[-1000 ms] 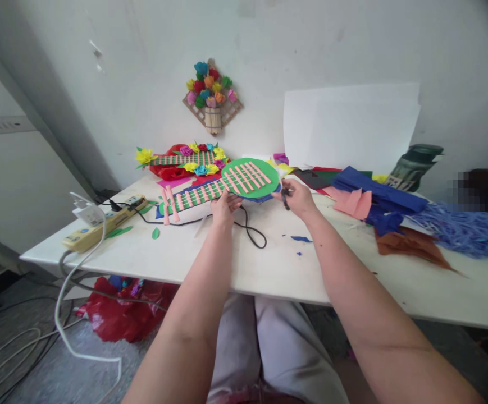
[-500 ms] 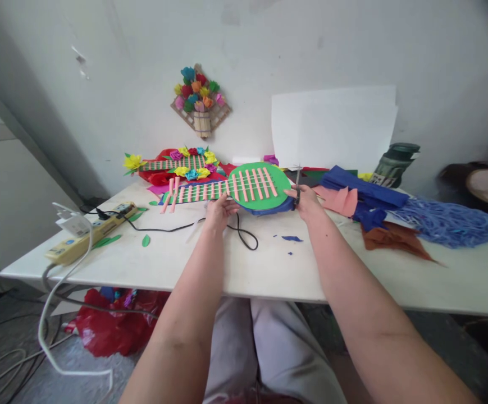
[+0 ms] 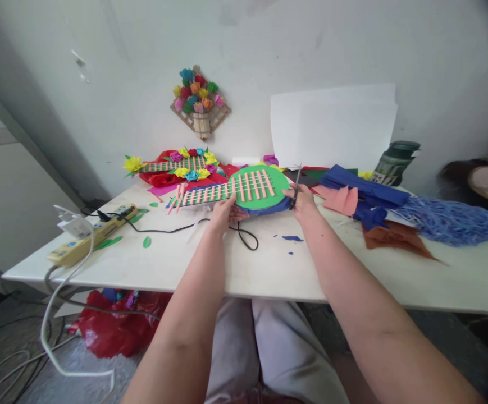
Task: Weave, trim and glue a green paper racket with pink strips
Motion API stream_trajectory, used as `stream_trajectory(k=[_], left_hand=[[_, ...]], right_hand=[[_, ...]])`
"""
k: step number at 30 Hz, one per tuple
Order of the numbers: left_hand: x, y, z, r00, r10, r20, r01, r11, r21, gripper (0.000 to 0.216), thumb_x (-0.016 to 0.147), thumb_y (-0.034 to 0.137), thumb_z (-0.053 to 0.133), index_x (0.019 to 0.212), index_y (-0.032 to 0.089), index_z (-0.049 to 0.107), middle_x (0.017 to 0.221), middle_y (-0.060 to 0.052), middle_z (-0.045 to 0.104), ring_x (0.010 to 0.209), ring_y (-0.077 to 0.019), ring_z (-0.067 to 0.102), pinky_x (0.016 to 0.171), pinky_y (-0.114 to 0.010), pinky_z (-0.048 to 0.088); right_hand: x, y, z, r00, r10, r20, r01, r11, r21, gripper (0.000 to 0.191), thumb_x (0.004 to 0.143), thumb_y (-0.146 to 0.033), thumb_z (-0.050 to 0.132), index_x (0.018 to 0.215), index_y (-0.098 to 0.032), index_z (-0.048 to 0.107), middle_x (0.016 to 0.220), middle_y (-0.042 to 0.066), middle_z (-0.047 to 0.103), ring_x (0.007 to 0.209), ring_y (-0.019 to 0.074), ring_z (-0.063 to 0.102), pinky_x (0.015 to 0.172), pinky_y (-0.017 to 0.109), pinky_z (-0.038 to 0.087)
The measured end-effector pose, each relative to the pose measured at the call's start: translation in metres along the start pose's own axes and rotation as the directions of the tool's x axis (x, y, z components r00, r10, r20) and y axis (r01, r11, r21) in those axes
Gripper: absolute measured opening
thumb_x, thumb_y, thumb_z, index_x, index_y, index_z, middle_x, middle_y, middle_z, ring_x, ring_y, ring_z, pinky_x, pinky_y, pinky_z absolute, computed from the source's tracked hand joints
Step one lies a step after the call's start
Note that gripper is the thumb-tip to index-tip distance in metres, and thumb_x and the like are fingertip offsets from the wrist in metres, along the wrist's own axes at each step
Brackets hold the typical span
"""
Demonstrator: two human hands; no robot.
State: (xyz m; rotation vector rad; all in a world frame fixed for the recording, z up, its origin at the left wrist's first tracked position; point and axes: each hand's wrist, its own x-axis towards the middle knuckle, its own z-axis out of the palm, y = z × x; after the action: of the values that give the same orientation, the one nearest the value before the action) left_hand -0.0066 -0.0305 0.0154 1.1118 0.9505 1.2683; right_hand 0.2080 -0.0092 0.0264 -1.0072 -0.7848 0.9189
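Observation:
A green paper model of a stringed instrument, with a round body, pink strips across it and white strings, is held just above the table. Blue paper shows under its round edge. My left hand grips the lower side where neck meets body, fingers partly beneath it. My right hand is closed around a pair of scissors, blades pointing up, beside the body's right edge. Its fingertips appear to touch that edge too. Small blue paper scraps lie on the table below.
A second instrument model with paper flowers lies at the back. To the left are a power strip and black cable. Blue crepe paper, shredded blue strands, brown paper and a dark green bottle are at right.
The instrument model has shifted and tilted slightly, its neck end moving right. My left hand has moved a little to the right with it. The scissors lean more than before.

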Motion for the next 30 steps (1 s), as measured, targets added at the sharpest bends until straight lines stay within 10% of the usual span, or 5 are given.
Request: stream_trajectory(k=[30], left_hand=[[0.004, -0.001, -0.003, 0.999, 0.017, 0.040, -0.009, 0.983, -0.185, 0.022, 0.067, 0.014, 0.064, 0.067, 0.016, 0.041, 0.053, -0.001, 0.055, 0.046, -0.0146, 0.060, 0.049, -0.026, 0.051]], right_hand=[[-0.001, 0.008, 0.002, 0.996, -0.084, 0.023, 0.086, 0.989, -0.120, 0.039, 0.050, -0.029, 0.069, 0.080, -0.021, 0.045, 0.066, -0.007, 0.052, 0.058, 0.0091, 0.054, 0.055, 0.023, 0.046]])
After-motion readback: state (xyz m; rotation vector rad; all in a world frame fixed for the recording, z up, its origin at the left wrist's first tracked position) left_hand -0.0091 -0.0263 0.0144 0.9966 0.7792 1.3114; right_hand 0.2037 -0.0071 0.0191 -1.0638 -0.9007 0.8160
